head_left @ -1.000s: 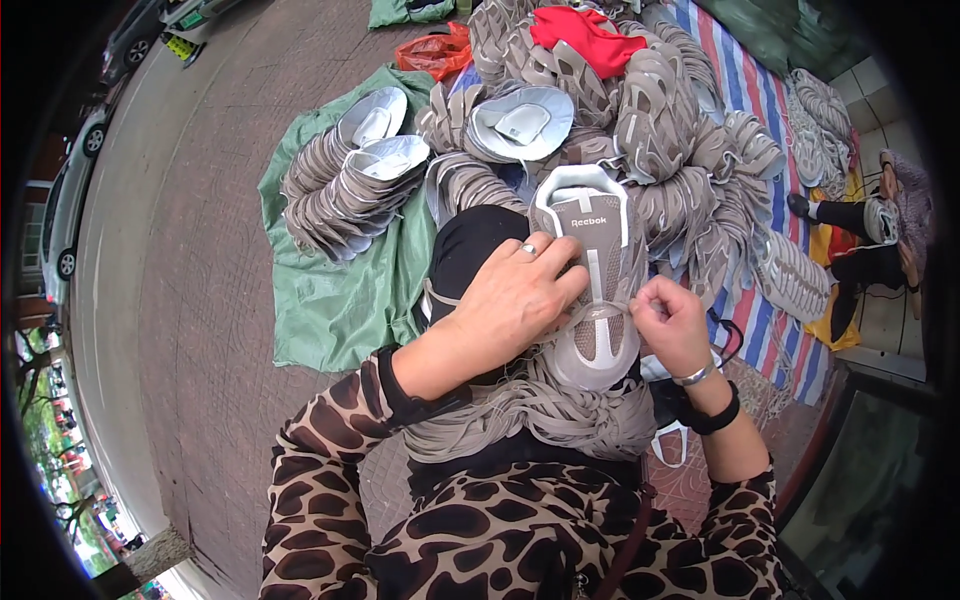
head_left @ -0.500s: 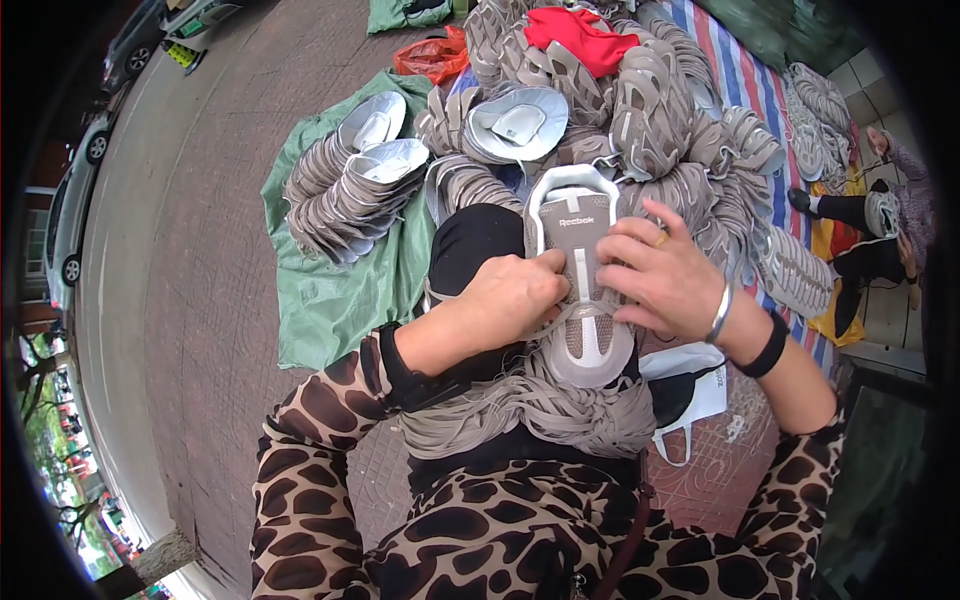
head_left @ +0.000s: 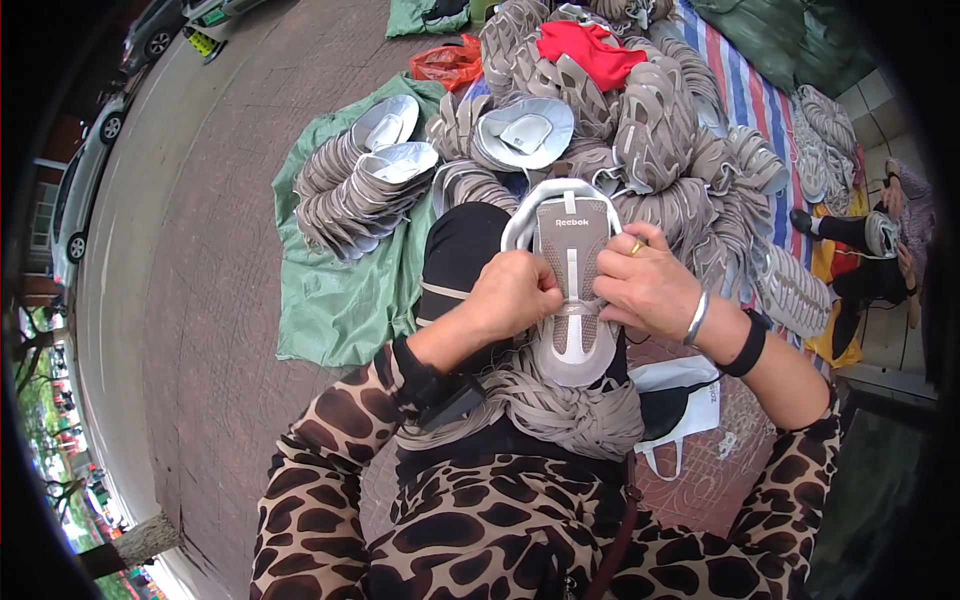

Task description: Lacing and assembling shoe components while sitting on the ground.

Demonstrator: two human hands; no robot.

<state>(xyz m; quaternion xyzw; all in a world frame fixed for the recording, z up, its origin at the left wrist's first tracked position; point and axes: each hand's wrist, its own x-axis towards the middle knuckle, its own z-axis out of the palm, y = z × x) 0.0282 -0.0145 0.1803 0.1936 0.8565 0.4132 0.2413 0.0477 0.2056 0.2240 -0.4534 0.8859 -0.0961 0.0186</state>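
Note:
A taupe and white shoe upper rests toe toward me on my lap, its tongue facing up. Across the tongue runs a taupe shoelace. My left hand is closed at the upper's left edge, thumb and forefinger pinched at the lace. On the opposite edge my right hand, wearing a ring and a bangle, is closed with bent fingers on the upper's side; the lace's end there is hidden beneath them. A thick bundle of loose taupe laces lies across my lap below the toe.
Stacked shoe uppers lie on a green sheet; a large pile of uppers sits ahead on a striped sheet with a red cloth. A white bag lies right of my lap. Another person sits far right.
The upper has shifted slightly down and lies a little straighter. My right hand has moved in, its raised fingers now bent against the upper's edge. My left hand stays pinched at the left side.

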